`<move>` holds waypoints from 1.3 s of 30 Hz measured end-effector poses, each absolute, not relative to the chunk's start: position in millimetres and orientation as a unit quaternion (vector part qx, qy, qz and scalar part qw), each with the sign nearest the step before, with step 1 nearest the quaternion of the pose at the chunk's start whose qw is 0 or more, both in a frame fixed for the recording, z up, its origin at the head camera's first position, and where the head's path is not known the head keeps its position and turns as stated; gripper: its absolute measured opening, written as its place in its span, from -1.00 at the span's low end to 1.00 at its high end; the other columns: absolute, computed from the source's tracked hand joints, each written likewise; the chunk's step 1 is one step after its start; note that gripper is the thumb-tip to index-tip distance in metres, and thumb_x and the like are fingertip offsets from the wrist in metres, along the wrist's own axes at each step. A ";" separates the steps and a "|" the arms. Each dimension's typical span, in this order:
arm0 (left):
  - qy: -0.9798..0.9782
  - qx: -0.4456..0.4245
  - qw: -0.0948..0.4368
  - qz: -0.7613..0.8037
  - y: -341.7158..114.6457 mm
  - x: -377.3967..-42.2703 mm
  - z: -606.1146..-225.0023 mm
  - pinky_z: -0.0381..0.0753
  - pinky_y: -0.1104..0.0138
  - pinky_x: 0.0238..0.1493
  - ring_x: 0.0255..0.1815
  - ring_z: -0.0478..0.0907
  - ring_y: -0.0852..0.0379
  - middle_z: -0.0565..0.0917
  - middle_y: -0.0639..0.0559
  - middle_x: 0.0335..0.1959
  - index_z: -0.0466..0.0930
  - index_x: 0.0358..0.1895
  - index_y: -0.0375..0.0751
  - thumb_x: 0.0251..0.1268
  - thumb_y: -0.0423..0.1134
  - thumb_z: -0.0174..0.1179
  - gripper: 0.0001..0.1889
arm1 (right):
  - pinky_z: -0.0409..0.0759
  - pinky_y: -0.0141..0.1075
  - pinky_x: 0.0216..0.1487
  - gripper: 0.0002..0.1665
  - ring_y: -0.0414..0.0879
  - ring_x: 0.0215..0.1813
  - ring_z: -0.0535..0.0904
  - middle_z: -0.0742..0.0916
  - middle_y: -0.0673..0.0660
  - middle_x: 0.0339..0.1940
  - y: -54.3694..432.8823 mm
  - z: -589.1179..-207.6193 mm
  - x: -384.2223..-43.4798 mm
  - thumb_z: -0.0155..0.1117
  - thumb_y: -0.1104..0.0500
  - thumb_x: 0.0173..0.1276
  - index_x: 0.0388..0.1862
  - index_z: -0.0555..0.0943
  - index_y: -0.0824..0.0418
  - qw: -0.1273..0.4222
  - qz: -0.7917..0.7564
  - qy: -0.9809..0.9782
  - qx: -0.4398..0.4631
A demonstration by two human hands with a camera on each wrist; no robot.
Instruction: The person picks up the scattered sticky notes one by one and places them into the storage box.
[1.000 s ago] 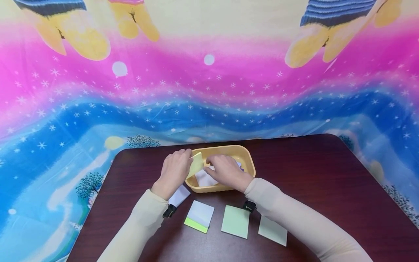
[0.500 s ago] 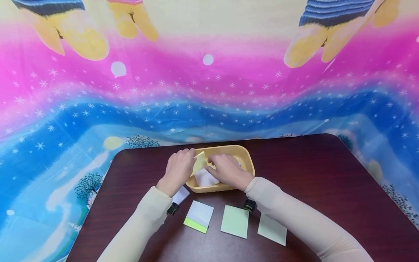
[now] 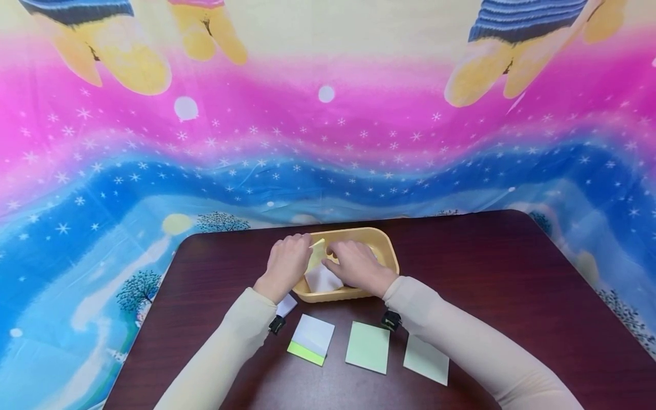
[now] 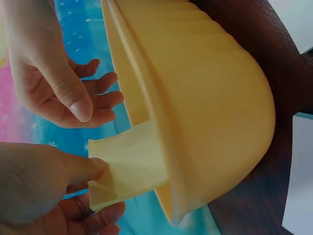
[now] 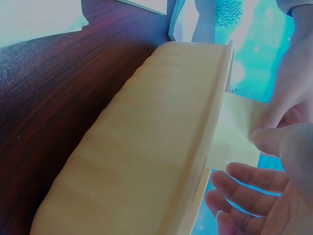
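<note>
In the head view my left hand (image 3: 288,263) is over the left end of a yellow plastic basket (image 3: 381,250). It pinches a pale yellow sticky note (image 4: 132,159) between thumb and fingers; the far part of the paper dips behind the basket's rim in the left wrist view. My right hand (image 3: 361,266) hovers over the basket's middle, just right of the paper. Its fingers are loosely bent and hold nothing, as the right wrist view shows. White paper (image 3: 323,278) lies inside the basket, partly covered by the right hand.
On the dark wood table (image 3: 492,285), in front of the basket, lie a white pad with a lime strip (image 3: 311,340), a pale green pad (image 3: 368,347) and another pale pad (image 3: 425,360) partly under the right sleeve. A white pad (image 3: 286,305) shows beside the left wrist. Behind hangs a printed cloth (image 3: 328,142).
My left hand has shifted a little to the right with the yellow sticky note, closer to the right hand. The right hand has stayed almost in place.
</note>
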State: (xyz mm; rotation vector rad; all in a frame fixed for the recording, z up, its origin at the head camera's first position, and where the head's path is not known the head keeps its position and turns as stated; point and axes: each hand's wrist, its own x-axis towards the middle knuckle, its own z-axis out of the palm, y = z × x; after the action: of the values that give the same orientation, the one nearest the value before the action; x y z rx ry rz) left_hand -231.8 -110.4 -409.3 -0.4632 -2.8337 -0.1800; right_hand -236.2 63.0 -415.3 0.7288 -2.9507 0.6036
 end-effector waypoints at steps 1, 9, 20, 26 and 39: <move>-0.977 -0.159 0.131 -0.061 -109.7 -232.7 -410.3 0.57 0.17 -0.35 -0.34 0.67 -0.03 0.72 -0.07 -0.35 0.67 -0.16 -0.19 0.39 -0.24 0.29 -0.89 | 0.68 -0.12 -0.16 -0.71 -0.04 -0.19 0.73 0.82 0.07 -0.18 63.1 -415.5 -236.5 0.29 -0.04 0.45 -0.11 0.72 0.15 0.020 0.194 -0.952 0.235; -0.973 -0.165 0.154 -0.055 -105.2 -238.0 -416.7 0.57 0.15 -0.36 -0.33 0.69 -0.05 0.73 -0.06 -0.34 0.67 -0.22 -0.16 0.37 -0.23 0.29 -0.92 | 0.67 -0.14 -0.21 -0.75 -0.05 -0.23 0.72 0.81 0.06 -0.22 64.1 -418.5 -239.3 0.30 -0.02 0.44 -0.17 0.71 0.13 0.025 0.190 -0.953 0.236; -0.974 -0.166 0.150 -0.039 -101.4 -243.0 -420.4 0.58 0.14 -0.35 -0.33 0.68 -0.06 0.73 -0.07 -0.36 0.66 -0.21 -0.19 0.38 -0.24 0.29 -0.91 | 0.68 -0.12 -0.24 -0.73 -0.01 -0.26 0.73 0.82 0.12 -0.15 66.4 -419.5 -241.2 0.31 -0.01 0.43 -0.16 0.71 0.17 0.020 0.194 -0.952 0.236; -0.973 -0.169 0.152 -0.041 -99.3 -243.4 -422.5 0.58 0.14 -0.36 -0.34 0.68 -0.07 0.73 -0.07 -0.37 0.66 -0.25 -0.18 0.37 -0.26 0.28 -0.93 | 0.65 -0.15 -0.30 -0.70 -0.06 -0.32 0.69 0.82 0.09 -0.18 66.9 -422.2 -243.6 0.30 -0.03 0.44 -0.12 0.71 0.17 0.017 0.184 -0.956 0.229; -0.969 -0.185 0.161 -0.040 -97.1 -241.1 -428.6 0.59 0.12 -0.41 -0.37 0.68 -0.06 0.72 -0.05 -0.43 0.62 -0.34 -0.19 0.36 -0.37 0.20 -0.92 | 0.67 -0.10 -0.21 -0.72 -0.03 -0.24 0.72 0.82 0.09 -0.18 70.0 -423.2 -244.4 0.30 -0.02 0.43 -0.16 0.72 0.17 0.018 0.183 -0.957 0.223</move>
State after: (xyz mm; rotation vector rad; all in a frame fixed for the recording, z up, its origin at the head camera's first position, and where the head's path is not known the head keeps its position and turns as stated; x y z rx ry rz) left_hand -241.1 -97.1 -428.6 -0.5296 -2.7654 -0.1142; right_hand -244.4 70.0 -423.2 0.6918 -2.9731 0.5667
